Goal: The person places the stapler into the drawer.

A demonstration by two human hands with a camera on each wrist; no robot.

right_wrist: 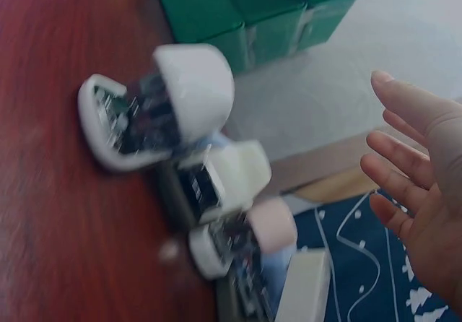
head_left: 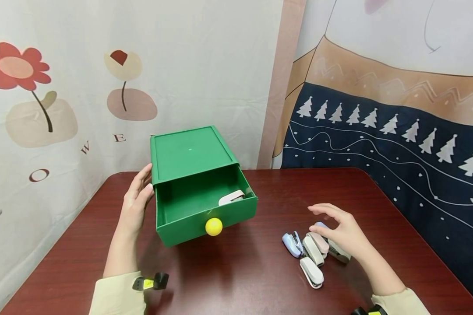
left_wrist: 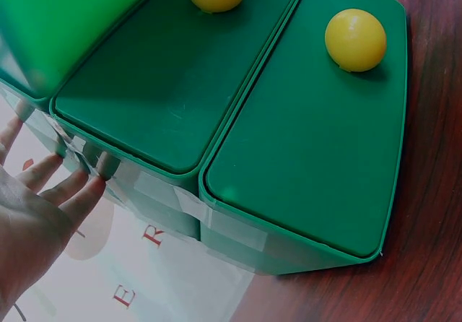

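Observation:
My left hand lies along the left side of a green drawer cabinet, its fingers fairly straight against the wall. The cabinet's top drawer is pulled out, showing a yellow ball knob. Inside it, toward the right, lies a white stapler. With relaxed, empty fingers, my right hand hovers over a cluster of several small staplers. Among them are a blue stapler, a white stapler, a cream stapler and a pink stapler. A grey stapler is partly hidden beneath the hand.
Below the pulled-out drawer, two closed drawers with yellow knobs, a middle drawer and a lower drawer, show in the left wrist view. Everything stands on a dark red wooden table. Printed curtains hang behind it.

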